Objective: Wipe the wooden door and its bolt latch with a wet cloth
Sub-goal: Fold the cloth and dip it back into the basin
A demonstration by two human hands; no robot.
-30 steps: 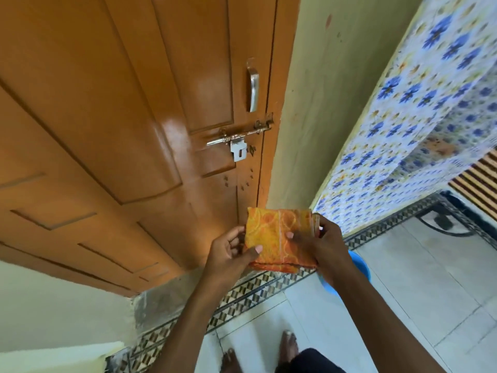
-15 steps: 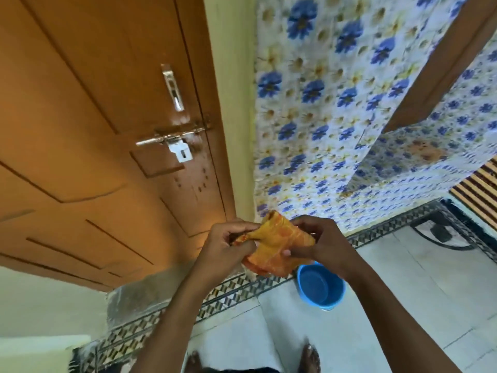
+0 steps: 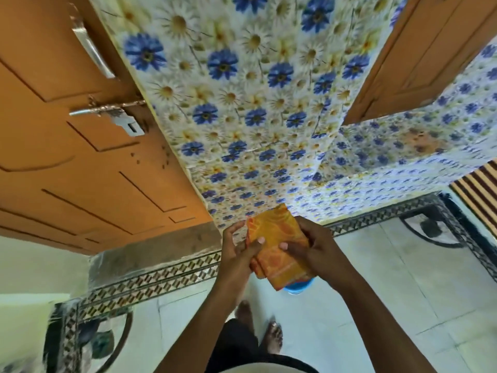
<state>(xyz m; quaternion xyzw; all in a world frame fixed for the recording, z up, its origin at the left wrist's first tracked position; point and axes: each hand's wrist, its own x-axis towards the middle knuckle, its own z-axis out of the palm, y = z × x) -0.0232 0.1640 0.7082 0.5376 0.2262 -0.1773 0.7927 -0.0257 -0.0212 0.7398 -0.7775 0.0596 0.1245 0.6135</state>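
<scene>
My orange patterned cloth (image 3: pixel 277 249) looks soft woven, the wooden door (image 3: pixel 67 162) glossy, its bolt latch (image 3: pixel 107 109) shiny metal.

The cloth (image 3: pixel 277 251) is orange with paler yellow swirls, folded into a thick rectangular pad and held tilted in mid-air, well apart from the wooden door (image 3: pixel 67 162). That door – glossy orange-brown, with grooved panels – fills the left of the view. Its bolt latch (image 3: pixel 107 110) is silver metal, lying horizontally near the door's edge, a hasp plate hanging just below.
</scene>
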